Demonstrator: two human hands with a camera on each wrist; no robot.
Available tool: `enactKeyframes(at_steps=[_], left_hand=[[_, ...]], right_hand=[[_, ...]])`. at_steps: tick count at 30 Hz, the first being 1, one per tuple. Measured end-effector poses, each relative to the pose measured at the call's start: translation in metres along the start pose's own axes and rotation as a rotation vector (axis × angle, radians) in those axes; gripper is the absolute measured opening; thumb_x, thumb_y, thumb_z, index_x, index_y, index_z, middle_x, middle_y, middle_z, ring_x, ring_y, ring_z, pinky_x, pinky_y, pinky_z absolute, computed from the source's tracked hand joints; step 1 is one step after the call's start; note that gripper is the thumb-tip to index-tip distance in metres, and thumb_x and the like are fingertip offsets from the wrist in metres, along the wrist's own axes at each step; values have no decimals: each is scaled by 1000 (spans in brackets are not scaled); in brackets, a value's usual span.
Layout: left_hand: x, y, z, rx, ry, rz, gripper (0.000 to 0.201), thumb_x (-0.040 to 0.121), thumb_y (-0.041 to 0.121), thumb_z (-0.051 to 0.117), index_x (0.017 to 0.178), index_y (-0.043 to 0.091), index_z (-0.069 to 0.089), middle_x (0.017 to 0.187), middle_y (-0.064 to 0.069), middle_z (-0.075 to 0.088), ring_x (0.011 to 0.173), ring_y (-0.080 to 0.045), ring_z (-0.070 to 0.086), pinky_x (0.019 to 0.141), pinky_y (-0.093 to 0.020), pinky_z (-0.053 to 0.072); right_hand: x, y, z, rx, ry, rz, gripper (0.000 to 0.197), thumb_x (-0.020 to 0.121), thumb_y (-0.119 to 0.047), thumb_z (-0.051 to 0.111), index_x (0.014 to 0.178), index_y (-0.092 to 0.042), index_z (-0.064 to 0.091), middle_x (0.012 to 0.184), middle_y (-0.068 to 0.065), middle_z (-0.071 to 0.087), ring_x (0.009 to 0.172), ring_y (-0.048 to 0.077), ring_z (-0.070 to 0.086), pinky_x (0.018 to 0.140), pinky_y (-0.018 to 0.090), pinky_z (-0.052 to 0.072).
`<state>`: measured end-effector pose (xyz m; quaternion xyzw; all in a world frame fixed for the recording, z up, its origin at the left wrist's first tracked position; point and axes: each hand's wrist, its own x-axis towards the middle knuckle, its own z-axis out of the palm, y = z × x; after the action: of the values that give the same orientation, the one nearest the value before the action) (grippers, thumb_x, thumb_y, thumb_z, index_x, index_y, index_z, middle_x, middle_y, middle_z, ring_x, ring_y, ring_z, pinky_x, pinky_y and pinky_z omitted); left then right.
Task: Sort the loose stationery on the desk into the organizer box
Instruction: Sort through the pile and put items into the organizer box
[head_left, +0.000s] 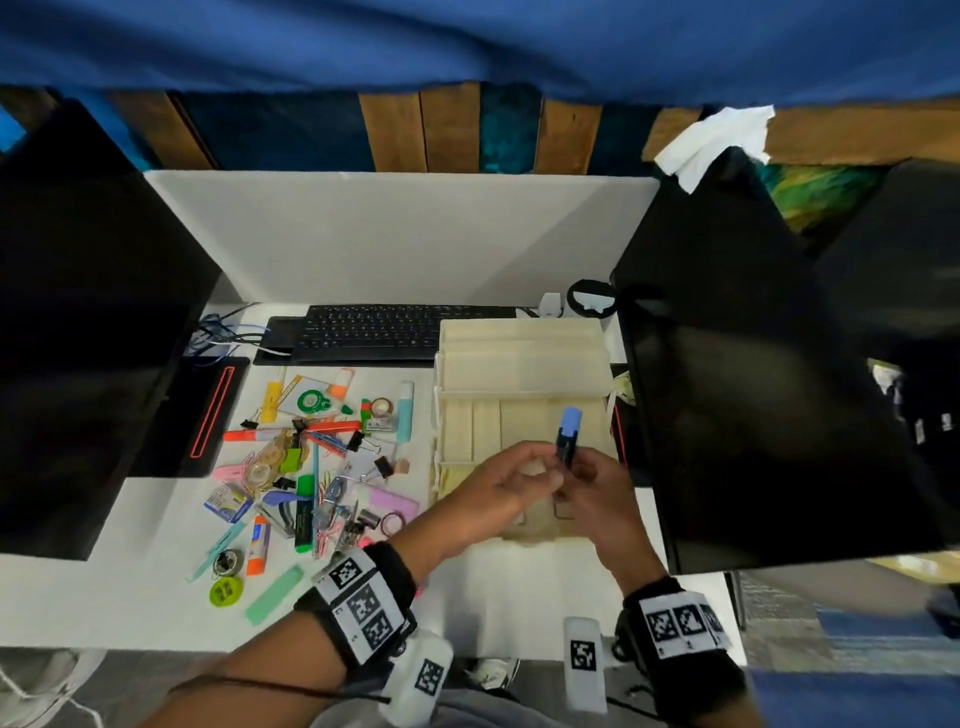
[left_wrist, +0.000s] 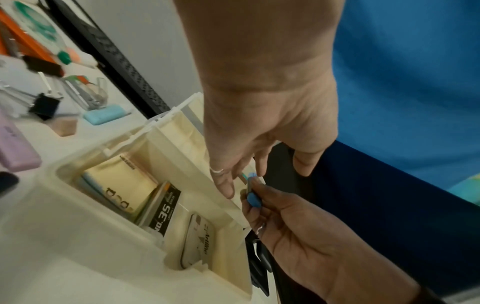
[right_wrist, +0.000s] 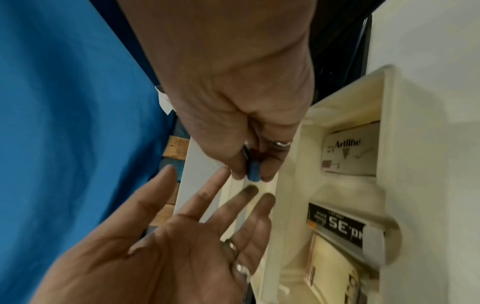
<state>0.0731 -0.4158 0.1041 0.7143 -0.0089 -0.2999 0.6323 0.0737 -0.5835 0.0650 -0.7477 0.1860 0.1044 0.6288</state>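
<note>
Head view looks steeply down over the counter (head_left: 156, 597); both wrist views sit close, facing along the fingers, sharing the organizer box (left_wrist: 78, 236) interior.

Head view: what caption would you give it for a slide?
Right hand pinches a blue highlighter above the cream organizer box, left hand open beside it.

Head view: even, fairly bright light on white desk (head_left: 156, 597), soft shadows, faint glare on dark monitor (head_left: 779, 389) right of the grip; strong wide-angle bending at edges. Wrist views dimmer, warm-tinted, motion blur w/ smeared clutter (left_wrist: 39, 82) left of the grip.
</note>
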Motion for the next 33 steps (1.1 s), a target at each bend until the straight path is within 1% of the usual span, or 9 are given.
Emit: enactKeyframes(at_steps=[5,10,15,18,20,22,26,30,33], left_hand=[[-7,-17,-8,210,-51,-29,52,93,54,69,140,48,48,127,2,61,122,-10,59,107,-36,51],[-41,-51,-50,235,55,-78,41,94,47,71,132,40,59,114,4,72,102,-14,69,96,-34,57],[-87,-96,-103,244,261,-152,23,92,42,70,115,39,68,109,13,66,100,-8,67,98,-38,57],[-111,-112,-132,265,310,-170,14,96,24,69,109,28,70,107,11,68,92,4,64,94,-23,54],[-125,-119,-153,342,298,-194,14,99,23,67,111,17,68,112,1,68,88,-2,63,85,-18,50],[-137,-127,-174,440,268,-240,19,100,27,65,113,13,64,117,-2,67,90,-13,65,79,-20,49],[-155,-147,-214,610,209,-346,31,99,36,65,127,24,62,130,9,62,101,-13,64,91,-26,50],[-164,-159,-240,572,257,-316,30,99,32,66,127,21,63,120,8,64,98,-9,61,82,-17,45],[-164,-166,-253,547,263,-299,29,99,30,65,126,20,64,119,6,64,103,-11,63,90,-22,50]], right_hand=[[42,11,-16,-273,136,-47,17,94,-26,74,84,-13,74,70,4,74,66,24,72,70,46,63],[61,6,-6,-524,194,-91,23,95,-30,73,110,-13,68,90,5,73,68,14,65,60,23,45],[65,11,10,-777,250,-162,24,99,-28,62,108,-11,77,101,18,76,93,38,69,73,35,44],[65,9,17,-836,298,-167,32,99,-28,52,102,-11,79,101,24,73,93,43,67,70,36,39],[64,6,22,-846,334,-125,29,99,-28,53,105,-14,78,106,24,72,97,46,66,73,40,43],[61,3,27,-844,365,-102,28,98,-29,53,104,-17,77,103,22,72,95,46,66,79,45,51],[39,-7,50,-772,412,-217,33,97,-38,49,96,-13,71,91,16,71,82,41,66,75,43,52],[2,-20,103,-753,139,-453,15,98,-32,64,90,-22,71,80,1,68,71,25,62,66,32,45],[-7,-18,155,-838,-111,-576,5,92,-23,73,88,-24,70,78,-10,62,65,9,55,59,21,39]])
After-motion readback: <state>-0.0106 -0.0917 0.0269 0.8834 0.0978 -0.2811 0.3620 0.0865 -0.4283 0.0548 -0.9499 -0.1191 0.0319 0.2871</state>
